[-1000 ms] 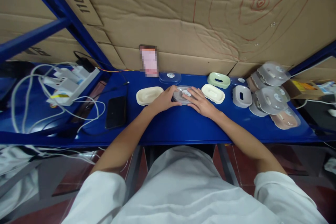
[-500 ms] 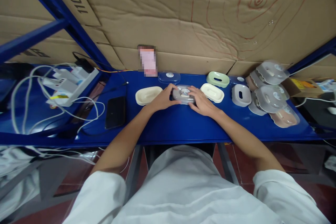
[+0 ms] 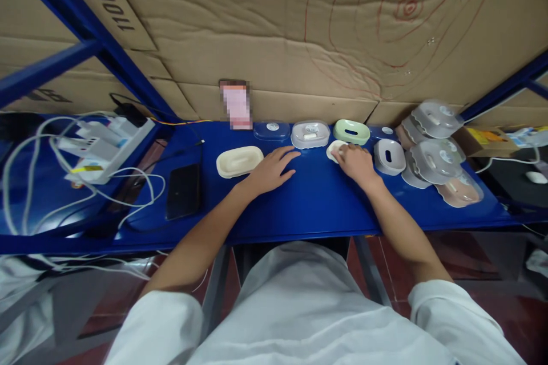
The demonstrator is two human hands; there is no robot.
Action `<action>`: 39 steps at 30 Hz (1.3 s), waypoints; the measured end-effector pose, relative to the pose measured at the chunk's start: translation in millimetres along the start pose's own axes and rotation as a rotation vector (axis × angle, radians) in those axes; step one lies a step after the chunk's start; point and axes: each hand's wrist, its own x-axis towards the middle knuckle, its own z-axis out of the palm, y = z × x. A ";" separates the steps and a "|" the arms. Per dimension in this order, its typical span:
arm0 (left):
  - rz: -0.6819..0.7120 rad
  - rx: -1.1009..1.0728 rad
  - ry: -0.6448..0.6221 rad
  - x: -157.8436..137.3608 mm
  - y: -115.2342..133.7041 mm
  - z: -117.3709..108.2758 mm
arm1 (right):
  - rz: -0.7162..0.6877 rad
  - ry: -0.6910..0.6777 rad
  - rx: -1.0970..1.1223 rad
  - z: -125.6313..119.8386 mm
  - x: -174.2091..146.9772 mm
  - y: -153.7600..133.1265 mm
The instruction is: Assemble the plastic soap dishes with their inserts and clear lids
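My right hand [image 3: 358, 164] closes its fingers on a cream oval soap dish tray [image 3: 332, 151], covering much of it. My left hand [image 3: 274, 171] is open, fingers spread, above the blue table beside another cream soap dish tray [image 3: 238, 171]. Behind and between the hands sits a pale grey soap box with a clear lid on it [image 3: 310, 140]. To its right is a light green piece with a slot [image 3: 358, 136]. A grey slotted piece [image 3: 389, 164] stands right of my right hand. A loose clear lid [image 3: 271, 131] lies behind my left hand.
Lidded soap boxes [image 3: 439, 162] are stacked at the right, near a small cardboard box [image 3: 479, 145]. A dark phone [image 3: 184, 191] lies at left, by a power strip [image 3: 115, 154] with white cables. Another phone [image 3: 237, 105] leans on the cardboard wall [image 3: 274, 57].
The lidded grey soap box was between both hands and now sits farther back, released. My right hand has moved right onto the cream tray. My left hand has opened.
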 end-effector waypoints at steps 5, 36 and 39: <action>0.102 -0.018 -0.119 -2.2 13.2 9.5 | -0.224 -0.065 0.145 -18.5 7.2 7.4; 0.085 0.058 -0.060 -1.5 -14.2 5.4 | -0.695 -0.080 0.041 -8.9 -18.9 -51.0; 0.084 0.069 -0.073 -1.7 -12.2 5.5 | -0.722 -0.111 -0.028 -10.9 -21.4 -53.1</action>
